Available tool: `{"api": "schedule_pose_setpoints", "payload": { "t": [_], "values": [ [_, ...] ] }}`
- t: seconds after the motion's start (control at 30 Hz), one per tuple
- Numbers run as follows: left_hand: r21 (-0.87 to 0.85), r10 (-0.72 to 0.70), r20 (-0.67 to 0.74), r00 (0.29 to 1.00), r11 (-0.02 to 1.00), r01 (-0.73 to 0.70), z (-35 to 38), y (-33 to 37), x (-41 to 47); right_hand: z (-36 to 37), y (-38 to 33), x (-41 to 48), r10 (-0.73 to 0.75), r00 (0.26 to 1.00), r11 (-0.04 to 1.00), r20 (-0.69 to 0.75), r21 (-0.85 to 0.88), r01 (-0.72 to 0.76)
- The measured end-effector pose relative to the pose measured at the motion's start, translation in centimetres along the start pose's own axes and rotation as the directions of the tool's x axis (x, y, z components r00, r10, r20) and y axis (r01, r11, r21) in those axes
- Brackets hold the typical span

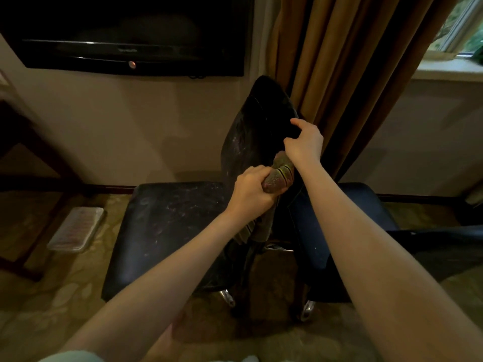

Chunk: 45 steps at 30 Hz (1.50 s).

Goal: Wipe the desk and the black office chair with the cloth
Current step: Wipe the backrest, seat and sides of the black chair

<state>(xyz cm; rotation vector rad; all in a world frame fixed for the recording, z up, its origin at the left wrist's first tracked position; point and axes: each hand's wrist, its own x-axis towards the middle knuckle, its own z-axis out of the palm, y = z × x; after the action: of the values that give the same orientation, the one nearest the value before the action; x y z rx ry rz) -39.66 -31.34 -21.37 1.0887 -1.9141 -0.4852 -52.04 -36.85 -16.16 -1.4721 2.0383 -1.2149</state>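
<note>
The black office chair (167, 226) stands in front of me, its dusty seat to the left and its backrest (251, 131) seen edge-on in the middle. My left hand (252, 190) grips a bunched, striped brownish cloth (278, 175) and presses it against the lower backrest. A loose end of the cloth hangs below that hand. My right hand (304, 142) holds the right edge of the backrest, with the fingers curled round it. The desk (15, 142) shows only as a dark wooden frame at the far left.
A black television (125, 35) hangs on the wall above. Brown curtains (339, 74) fall right behind the backrest, with a window (460, 30) beyond. A second dark seat (360, 205) stands at the right. A flat scale-like thing (75, 228) lies on the patterned carpet at the left.
</note>
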Motion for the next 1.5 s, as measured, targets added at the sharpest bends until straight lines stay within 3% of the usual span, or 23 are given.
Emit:
{"api": "schedule_pose_setpoints", "payload": {
  "t": [0.3,0.47,0.6,0.9,1.1,1.33,1.5],
  "values": [
    [-0.067,-0.101,-0.014,0.995,0.993,0.100,0.7,0.7,-2.9,-0.3,0.0,-1.8,-0.051,0.998,0.997,-0.024,-0.068,0.049],
    [-0.087,-0.211,-0.035,0.977,0.974,0.207,0.9,0.9,-3.2,-0.8,-0.5,-2.3,-0.026,0.964,0.959,0.264,-0.265,0.099],
    [-0.136,-0.316,-0.084,0.945,0.943,0.303,1.8,1.4,-4.2,-0.7,0.1,-3.3,-0.075,0.981,0.970,0.179,-0.214,0.113],
    [-0.332,-0.547,-0.288,0.786,0.827,0.454,4.9,1.3,-6.6,-0.2,0.6,-3.3,-0.159,0.975,0.950,0.158,-0.246,0.194],
    [-0.481,-0.755,-0.239,0.611,0.639,0.601,7.3,-1.8,-9.7,0.0,0.8,-2.8,-0.194,0.965,0.929,0.177,-0.283,0.239],
    [-0.455,-0.793,-0.250,0.556,0.603,0.655,8.8,-2.9,-10.9,0.0,1.0,-2.6,-0.227,0.955,0.916,0.193,-0.289,0.277],
    [-0.378,-0.924,-0.135,0.357,0.381,0.844,11.2,-6.4,-14.3,0.1,1.3,-2.4,-0.246,0.947,0.900,0.207,-0.314,0.303]
  ]
}}
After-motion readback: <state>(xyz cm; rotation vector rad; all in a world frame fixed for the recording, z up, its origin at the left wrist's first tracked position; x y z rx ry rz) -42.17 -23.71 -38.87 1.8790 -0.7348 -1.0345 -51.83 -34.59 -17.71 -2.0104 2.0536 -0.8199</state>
